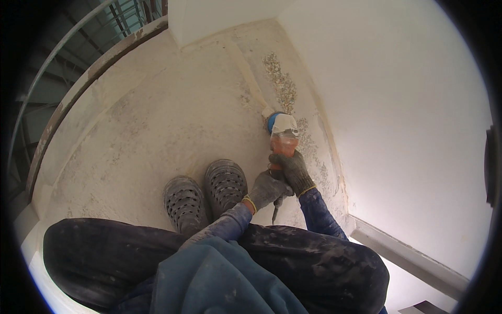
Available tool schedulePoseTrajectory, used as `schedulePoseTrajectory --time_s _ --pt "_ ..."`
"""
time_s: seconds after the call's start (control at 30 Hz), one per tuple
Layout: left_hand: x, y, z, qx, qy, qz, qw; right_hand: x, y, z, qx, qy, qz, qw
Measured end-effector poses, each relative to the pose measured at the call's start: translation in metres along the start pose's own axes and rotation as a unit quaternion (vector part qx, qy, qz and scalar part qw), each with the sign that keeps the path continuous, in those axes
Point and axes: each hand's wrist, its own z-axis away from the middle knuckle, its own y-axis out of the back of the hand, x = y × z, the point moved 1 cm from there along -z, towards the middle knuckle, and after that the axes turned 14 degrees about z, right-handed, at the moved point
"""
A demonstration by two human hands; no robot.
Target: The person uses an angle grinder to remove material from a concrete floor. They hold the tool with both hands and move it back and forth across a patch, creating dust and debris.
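An angle grinder (284, 144) with an orange body, dusty white head and guard, and blue edge (271, 122) is held low, its head against the floor (157, 115). My right hand (297, 172), in a dusty grey knit glove with a yellow cuff, wraps round the orange body. Behind it, my left hand (267, 189), gloved alike, closes on the rear of the grinder. A dark power cord (275, 212) hangs from the back end. The disc's underside is hidden. Just ahead lies a rough patch (284, 86) of exposed speckled stone, beside a pale strip.
White walls (397, 104) rise to the right and behind the floor. At the left, a curved edge (99, 65) borders a stairwell with metal railings (57, 49). My grey perforated clogs (226, 183) stand left of the grinder, between my bent knees.
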Motion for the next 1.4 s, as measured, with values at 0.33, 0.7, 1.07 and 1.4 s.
schedulePoseTrajectory --time_s 0.33,0.7,1.07,1.4 --pt "0.013 0.002 -0.001 0.038 -0.011 -0.006 0.999 -0.017 -0.006 -0.003 -0.017 0.028 0.014 0.999" --pt "-0.003 -0.008 0.005 -0.002 0.052 -0.024 0.998 0.019 0.007 0.013 0.025 -0.008 -0.067 0.997" --pt "-0.005 -0.005 0.000 0.014 0.032 -0.104 0.994 0.024 0.005 0.006 0.040 0.013 -0.080 0.996" --pt "0.001 0.011 -0.010 0.016 0.009 -0.017 1.000 0.000 -0.007 -0.006 0.031 0.016 -0.020 0.999"
